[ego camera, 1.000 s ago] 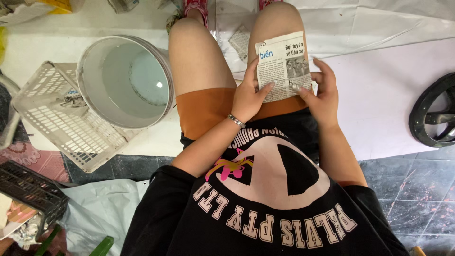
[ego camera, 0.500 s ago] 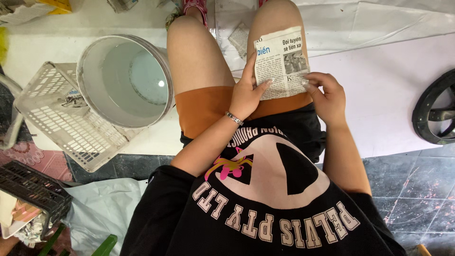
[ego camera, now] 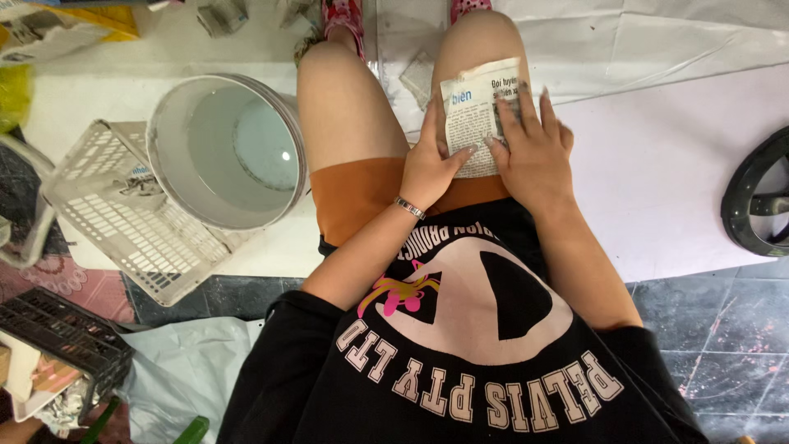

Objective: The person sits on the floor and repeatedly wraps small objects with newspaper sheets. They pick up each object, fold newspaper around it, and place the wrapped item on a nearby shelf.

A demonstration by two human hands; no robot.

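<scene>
1. The left hand (ego camera: 431, 164) lies flat, fingers stretched out and close together, pressing down on the left edge of a piece of newspaper (ego camera: 477, 111).
2. The right hand (ego camera: 534, 152) is spread wide, palm down, covering the right half of the same paper.
3. The piece of newspaper rests on the person's right thigh, just above the hem of the orange shorts (ego camera: 362, 193), with its top edge near the knee.
4. A thin bracelet (ego camera: 408, 207) sits on the left wrist.
5. Beside the left thigh stands a white bucket (ego camera: 222, 152), tipped toward the camera.
6. Touching the bucket on its far side is a white plastic basket (ego camera: 123, 214), lying tilted.
7. Under the legs is a white sheet (ego camera: 674, 156) spread on the dark tiled floor (ego camera: 723, 329).
8. A black crate (ego camera: 57, 333) sits at the lower left.
</scene>
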